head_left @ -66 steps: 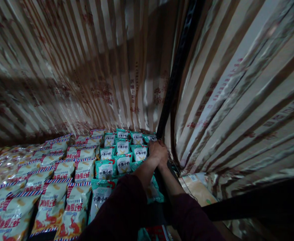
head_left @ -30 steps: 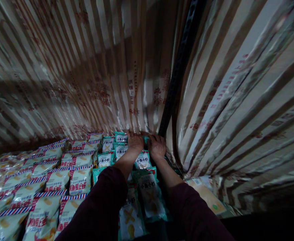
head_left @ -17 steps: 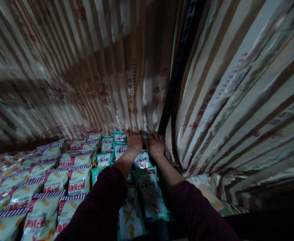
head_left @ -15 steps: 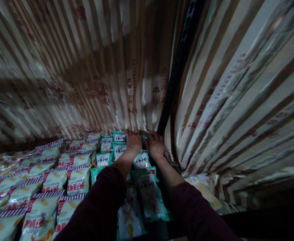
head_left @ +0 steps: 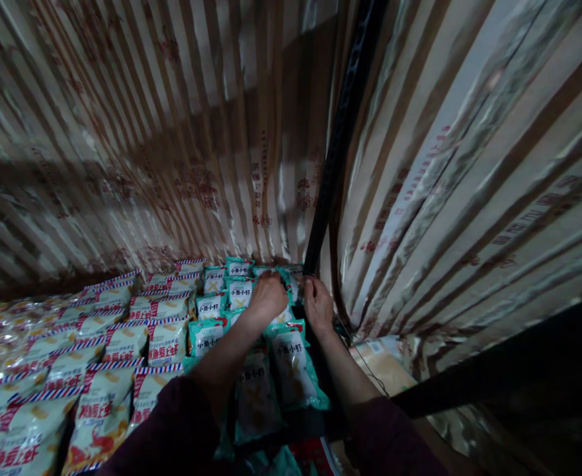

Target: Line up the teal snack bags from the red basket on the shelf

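Observation:
Both my hands reach to the back right corner of a shelf, around a teal-edged snack packet (head_left: 293, 276). My left hand (head_left: 270, 294) is closed, its curled fingers at the packet's left edge, above other teal packets. My right hand (head_left: 318, 305) is at the packet's right side beside the black post, its fingers bent and drawn together at the packet's edge; the fingertips are partly hidden. Teal packets (head_left: 240, 291) lie in rows left of my left hand. Nearer to me, another teal packet (head_left: 291, 367) lies between my forearms.
Rows of white snack packets with striped tops (head_left: 165, 342) fill the shelf's left side. A black perforated post (head_left: 328, 172) rises at the corner. Wrinkled, printed plastic wrapping (head_left: 211, 132) covers the wall behind and on the right. A dark rail (head_left: 469, 357) runs at lower right.
My left hand has curled from lying flatter over the packets. My right hand has moved slightly right, off the packet tops. The teal packet between them now shows more. The view has shifted slightly.

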The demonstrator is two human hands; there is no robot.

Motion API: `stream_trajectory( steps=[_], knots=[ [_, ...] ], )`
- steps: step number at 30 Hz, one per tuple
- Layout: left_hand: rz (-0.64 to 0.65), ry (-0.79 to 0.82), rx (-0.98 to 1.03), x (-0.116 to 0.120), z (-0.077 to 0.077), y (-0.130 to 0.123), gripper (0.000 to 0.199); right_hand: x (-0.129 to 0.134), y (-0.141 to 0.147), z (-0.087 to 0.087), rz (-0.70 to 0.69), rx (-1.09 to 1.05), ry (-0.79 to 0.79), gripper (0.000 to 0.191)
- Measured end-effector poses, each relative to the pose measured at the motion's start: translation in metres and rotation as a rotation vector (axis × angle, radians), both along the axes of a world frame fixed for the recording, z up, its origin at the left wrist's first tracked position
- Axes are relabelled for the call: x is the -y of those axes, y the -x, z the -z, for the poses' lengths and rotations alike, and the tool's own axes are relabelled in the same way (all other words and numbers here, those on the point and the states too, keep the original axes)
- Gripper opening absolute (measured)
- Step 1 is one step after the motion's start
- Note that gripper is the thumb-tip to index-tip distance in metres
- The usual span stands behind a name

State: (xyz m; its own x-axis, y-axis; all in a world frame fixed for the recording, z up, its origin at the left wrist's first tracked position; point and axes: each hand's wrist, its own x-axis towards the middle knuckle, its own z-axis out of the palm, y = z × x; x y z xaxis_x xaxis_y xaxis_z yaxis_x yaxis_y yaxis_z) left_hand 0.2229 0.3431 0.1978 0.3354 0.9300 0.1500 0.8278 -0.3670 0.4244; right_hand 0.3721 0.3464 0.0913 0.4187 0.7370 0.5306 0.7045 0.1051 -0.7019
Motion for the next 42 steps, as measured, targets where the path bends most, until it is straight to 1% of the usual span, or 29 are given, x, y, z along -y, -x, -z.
stream_trajectory(
  steps=[2, 3, 4, 6, 7, 9, 11, 12, 13, 15, 16, 18, 21, 26, 31, 36, 39, 42],
  knots=[
    [0.037, 0.035, -0.014, 0.031, 0.003, 0.005, 0.040, 0.015, 0.005, 0.001, -0.050, -0.042, 0.075, 0.056],
    [0.065, 0.005, -0.025, 0.049, 0.007, 0.008, 0.042, 0.021, 0.006, 0.002, -0.090, -0.052, 0.114, 0.057],
    [0.065, -0.036, -0.025, 0.067, 0.014, 0.010, 0.045, 0.027, 0.007, 0.003, -0.133, -0.066, 0.147, 0.058],
    [0.034, -0.174, -0.003, 0.105, 0.033, 0.015, 0.046, 0.036, 0.007, 0.004, -0.204, -0.120, 0.196, 0.058],
    [0.018, -0.255, 0.015, 0.122, 0.045, 0.017, 0.046, 0.039, 0.006, 0.004, -0.224, -0.153, 0.213, 0.059],
    [0.019, -0.364, 0.023, 0.153, 0.071, 0.018, 0.048, 0.043, 0.003, 0.005, -0.249, -0.216, 0.235, 0.060],
    [0.005, -0.440, 0.011, 0.174, 0.097, 0.016, 0.054, 0.047, 0.001, 0.007, -0.271, -0.281, 0.252, 0.060],
    [-0.013, -0.449, -0.001, 0.181, 0.107, 0.014, 0.059, 0.049, 0.001, 0.008, -0.285, -0.314, 0.262, 0.060],
    [-0.013, -0.439, -0.020, 0.184, 0.116, 0.012, 0.065, 0.050, 0.001, 0.010, -0.298, -0.348, 0.275, 0.059],
    [-0.011, -0.408, -0.053, 0.183, 0.126, 0.007, 0.069, 0.054, 0.005, 0.012, -0.319, -0.405, 0.290, 0.058],
    [-0.017, -0.414, -0.063, 0.180, 0.128, 0.005, 0.067, 0.055, 0.008, 0.014, -0.325, -0.425, 0.290, 0.058],
    [-0.038, -0.458, -0.089, 0.171, 0.129, 0.005, 0.058, 0.057, 0.016, 0.016, -0.325, -0.465, 0.273, 0.059],
    [-0.010, -0.541, -0.173, 0.157, 0.126, 0.011, 0.042, 0.057, 0.026, 0.020, -0.290, -0.521, 0.245, 0.063],
    [0.020, -0.610, -0.216, 0.149, 0.123, 0.022, 0.038, 0.059, 0.033, 0.020, -0.236, -0.561, 0.234, 0.067],
    [0.007, -0.570, -0.198, 0.149, 0.122, 0.023, 0.037, 0.070, 0.029, 0.015, -0.231, -0.576, 0.227, 0.066],
    [0.031, -0.558, -0.113, 0.154, 0.120, 0.023, 0.039, 0.084, 0.026, 0.018, -0.228, -0.532, 0.215, 0.066],
    [0.070, -0.537, -0.022, 0.162, 0.118, 0.022, 0.041, 0.095, 0.027, 0.021, -0.211, -0.503, 0.203, 0.063],
    [0.124, -0.473, 0.060, 0.177, 0.114, 0.020, 0.040, 0.112, 0.029, 0.023, -0.178, -0.466, 0.201, 0.061]
  ],
)
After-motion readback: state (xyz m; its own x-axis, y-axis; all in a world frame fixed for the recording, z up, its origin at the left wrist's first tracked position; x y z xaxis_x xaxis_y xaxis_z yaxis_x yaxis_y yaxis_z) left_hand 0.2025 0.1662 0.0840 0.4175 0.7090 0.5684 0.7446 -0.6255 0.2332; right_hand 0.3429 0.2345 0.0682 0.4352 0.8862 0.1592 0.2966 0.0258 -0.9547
